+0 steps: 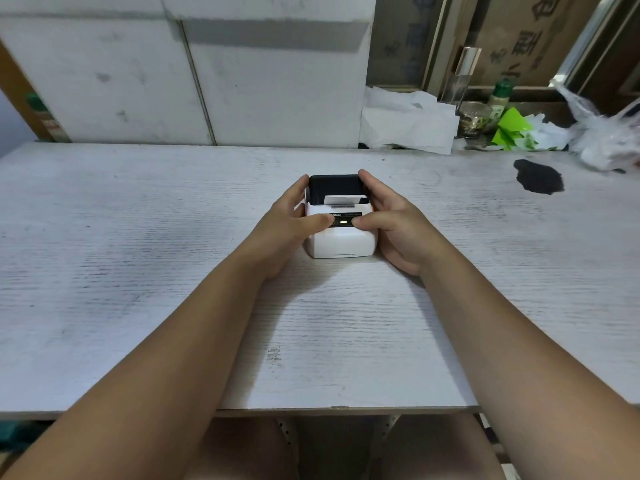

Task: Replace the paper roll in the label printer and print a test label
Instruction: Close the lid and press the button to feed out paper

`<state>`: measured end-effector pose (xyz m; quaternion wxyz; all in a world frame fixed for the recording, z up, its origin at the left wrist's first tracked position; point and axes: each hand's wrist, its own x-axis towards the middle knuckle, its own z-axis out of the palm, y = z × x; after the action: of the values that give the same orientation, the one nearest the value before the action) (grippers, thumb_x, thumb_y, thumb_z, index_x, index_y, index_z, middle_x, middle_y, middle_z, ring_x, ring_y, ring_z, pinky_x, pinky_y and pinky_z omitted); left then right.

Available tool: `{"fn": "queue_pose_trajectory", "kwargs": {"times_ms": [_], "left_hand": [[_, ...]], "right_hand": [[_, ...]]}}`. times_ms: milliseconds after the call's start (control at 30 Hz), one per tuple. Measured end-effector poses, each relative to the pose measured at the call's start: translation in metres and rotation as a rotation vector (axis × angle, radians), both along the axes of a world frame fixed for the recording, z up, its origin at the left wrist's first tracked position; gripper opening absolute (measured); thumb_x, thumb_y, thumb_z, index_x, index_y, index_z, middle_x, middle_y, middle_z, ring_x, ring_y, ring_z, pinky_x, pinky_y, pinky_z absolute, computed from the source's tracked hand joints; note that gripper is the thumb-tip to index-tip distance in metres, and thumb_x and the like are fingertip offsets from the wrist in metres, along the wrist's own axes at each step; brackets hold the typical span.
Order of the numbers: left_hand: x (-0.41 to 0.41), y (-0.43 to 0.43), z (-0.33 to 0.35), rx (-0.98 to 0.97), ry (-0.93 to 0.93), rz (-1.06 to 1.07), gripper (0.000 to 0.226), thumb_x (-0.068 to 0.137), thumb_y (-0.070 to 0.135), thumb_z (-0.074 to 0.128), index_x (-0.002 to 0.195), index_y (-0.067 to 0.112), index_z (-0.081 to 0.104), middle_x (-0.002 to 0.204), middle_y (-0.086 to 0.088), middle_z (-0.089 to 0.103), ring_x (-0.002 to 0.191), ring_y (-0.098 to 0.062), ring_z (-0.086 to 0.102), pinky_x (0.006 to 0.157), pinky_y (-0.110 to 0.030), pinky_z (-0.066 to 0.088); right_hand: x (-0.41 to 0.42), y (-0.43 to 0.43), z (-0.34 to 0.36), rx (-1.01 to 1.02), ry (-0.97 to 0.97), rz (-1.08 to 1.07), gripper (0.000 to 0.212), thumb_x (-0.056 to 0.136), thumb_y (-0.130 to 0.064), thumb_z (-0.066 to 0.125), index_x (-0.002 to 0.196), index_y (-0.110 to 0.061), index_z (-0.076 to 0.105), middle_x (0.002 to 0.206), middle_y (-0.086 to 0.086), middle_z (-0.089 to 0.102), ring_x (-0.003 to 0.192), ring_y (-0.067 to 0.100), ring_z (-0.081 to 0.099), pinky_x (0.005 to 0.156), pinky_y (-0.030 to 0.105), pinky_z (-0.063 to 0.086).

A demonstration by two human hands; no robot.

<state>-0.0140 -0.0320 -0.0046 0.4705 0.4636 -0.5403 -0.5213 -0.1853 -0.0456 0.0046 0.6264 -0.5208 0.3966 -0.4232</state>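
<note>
A small white label printer [341, 242] with a black lid stands in the middle of the white wood-grain table [138, 254]. A white paper strip [344, 199] sticks out of its slot, and a green light [343, 222] glows on the control strip. My left hand [289, 225] cups the printer's left side, thumb on the strip's left end. My right hand [398, 223] cups the right side, thumb on the strip's right end.
White foam boards [194, 81] lean against the wall behind the table. At the back right lie crumpled white paper [408, 121], a glass jar [474, 119], a green-capped bottle [500, 97], green scraps [510, 128] and a plastic bag [602, 133]. A dark stain [538, 176] marks the tabletop.
</note>
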Motion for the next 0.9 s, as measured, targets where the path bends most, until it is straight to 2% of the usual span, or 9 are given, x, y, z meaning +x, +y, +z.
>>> {"fn": "queue_pose_trajectory", "kwargs": {"times_ms": [167, 300, 467, 567, 633, 733, 833, 900], "left_hand": [[0.0006, 0.0006, 0.0006, 0.001, -0.005, 0.001, 0.070, 0.086, -0.003, 0.057, 0.146, 0.020, 0.029, 0.114, 0.023, 0.056, 0.120, -0.008, 0.053, 0.096, -0.024, 0.045], [0.0004, 0.0012, 0.0008, 0.000, -0.011, 0.003, 0.070, 0.086, -0.002, 0.058, 0.146, 0.021, 0.029, 0.113, 0.024, 0.057, 0.120, -0.008, 0.054, 0.098, -0.026, 0.044], [-0.0017, 0.0034, 0.0031, -0.002, -0.025, 0.005, 0.064, 0.087, -0.003, 0.057, 0.141, 0.023, 0.035, 0.099, 0.033, 0.061, 0.103, 0.006, 0.060, 0.083, -0.014, 0.048], [-0.0024, 0.0034, 0.0027, -0.015, -0.038, 0.012, 0.059, 0.087, -0.005, 0.056, 0.129, 0.033, 0.038, 0.084, 0.038, 0.063, 0.085, 0.017, 0.061, 0.071, -0.005, 0.048], [-0.0024, 0.0031, 0.0012, -0.015, -0.038, 0.014, 0.056, 0.087, -0.005, 0.056, 0.121, 0.036, 0.037, 0.083, 0.039, 0.061, 0.080, 0.020, 0.061, 0.068, -0.004, 0.047], [-0.0008, 0.0016, 0.0007, -0.017, -0.040, -0.002, 0.054, 0.087, -0.005, 0.056, 0.121, 0.033, 0.042, 0.084, 0.038, 0.066, 0.087, 0.016, 0.062, 0.072, -0.006, 0.049], [-0.0004, 0.0036, 0.0033, -0.026, -0.032, -0.029, 0.057, 0.085, -0.003, 0.059, 0.133, 0.025, 0.046, 0.104, 0.029, 0.067, 0.110, 0.000, 0.060, 0.088, -0.019, 0.051], [0.0000, 0.0049, 0.0044, -0.029, -0.018, -0.036, 0.058, 0.084, -0.004, 0.059, 0.135, 0.023, 0.046, 0.116, 0.021, 0.064, 0.117, -0.005, 0.057, 0.091, -0.024, 0.050]], "right_hand": [[0.0008, 0.0001, -0.0004, 0.005, 0.004, -0.015, 0.077, 0.082, 0.017, 0.044, 0.148, -0.017, 0.026, 0.136, 0.000, 0.050, 0.117, 0.016, 0.054, 0.096, 0.025, 0.044], [0.0027, -0.0013, -0.0016, 0.013, 0.009, -0.023, 0.077, 0.082, 0.016, 0.043, 0.148, -0.021, 0.028, 0.143, -0.001, 0.047, 0.126, 0.019, 0.052, 0.100, 0.029, 0.043], [0.0029, -0.0038, -0.0015, 0.032, -0.024, -0.021, 0.077, 0.081, 0.017, 0.044, 0.147, -0.021, 0.030, 0.145, 0.001, 0.046, 0.127, 0.021, 0.051, 0.097, 0.029, 0.045], [0.0020, -0.0038, -0.0024, 0.015, -0.016, -0.010, 0.078, 0.081, 0.017, 0.045, 0.148, -0.019, 0.027, 0.145, 0.002, 0.045, 0.128, 0.021, 0.049, 0.102, 0.031, 0.043], [0.0018, -0.0034, -0.0022, 0.004, -0.006, -0.003, 0.078, 0.082, 0.017, 0.046, 0.148, -0.018, 0.026, 0.145, 0.002, 0.046, 0.127, 0.020, 0.051, 0.101, 0.030, 0.043], [0.0015, -0.0021, -0.0020, 0.000, -0.010, 0.000, 0.078, 0.082, 0.016, 0.047, 0.148, -0.018, 0.025, 0.142, 0.001, 0.047, 0.120, 0.016, 0.053, 0.097, 0.026, 0.045], [0.0013, -0.0013, -0.0016, -0.008, 0.001, 0.009, 0.082, 0.078, 0.012, 0.055, 0.148, -0.017, 0.025, 0.140, -0.002, 0.049, 0.117, 0.012, 0.055, 0.091, 0.025, 0.048], [0.0013, -0.0009, -0.0008, 0.001, 0.002, 0.010, 0.083, 0.077, 0.011, 0.057, 0.149, -0.018, 0.025, 0.139, -0.003, 0.050, 0.116, 0.011, 0.056, 0.090, 0.026, 0.049]]}}
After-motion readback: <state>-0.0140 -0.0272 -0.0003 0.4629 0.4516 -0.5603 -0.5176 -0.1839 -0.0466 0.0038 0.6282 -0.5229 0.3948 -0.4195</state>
